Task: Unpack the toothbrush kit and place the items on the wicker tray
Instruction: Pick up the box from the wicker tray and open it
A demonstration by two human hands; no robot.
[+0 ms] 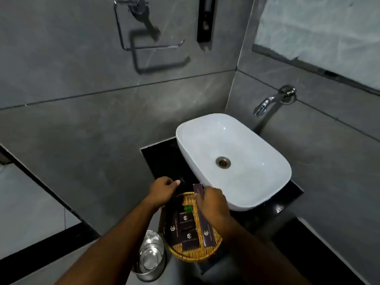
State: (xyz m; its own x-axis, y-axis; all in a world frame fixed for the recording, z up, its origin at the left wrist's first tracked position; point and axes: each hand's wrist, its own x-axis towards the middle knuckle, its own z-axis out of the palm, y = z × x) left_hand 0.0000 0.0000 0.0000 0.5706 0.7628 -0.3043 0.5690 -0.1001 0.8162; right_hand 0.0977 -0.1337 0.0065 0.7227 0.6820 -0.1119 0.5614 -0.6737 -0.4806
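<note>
A bathroom corner is seen from above, walled in grey tile. A narrow black desk (292, 194) is fitted into the corner, and most of its top is taken up by a white basin (232, 161) with one drain at its centre. The basin's near rim overhangs close to a round wicker tray (193, 255), which is set at the desk's front left edge. Little bare desk is left: a dark strip behind the tray, along the left wall, and a strip to the right of the basin.

Four dark boxes with pale logos are counted lying in the tray: two square ones (187, 223) in the middle, one above the other, and a long narrow one at each side (174, 230). A green patch (188, 208) is seen at the tray's far end; what it is cannot be told.

A fifth long dark box, the toothbrush kit (198, 189), is gripped in the right hand (212, 204) above the tray's far right rim, just beside the basin. The left hand (163, 189) is loosely curled over the tray's far left rim; whether anything is pinched in it cannot be told.

One steel bin (151, 256) is seen on the floor left of the tray. One tap (273, 100), one towel ring (148, 25) and one black fitting (205, 19) are mounted on the walls.
</note>
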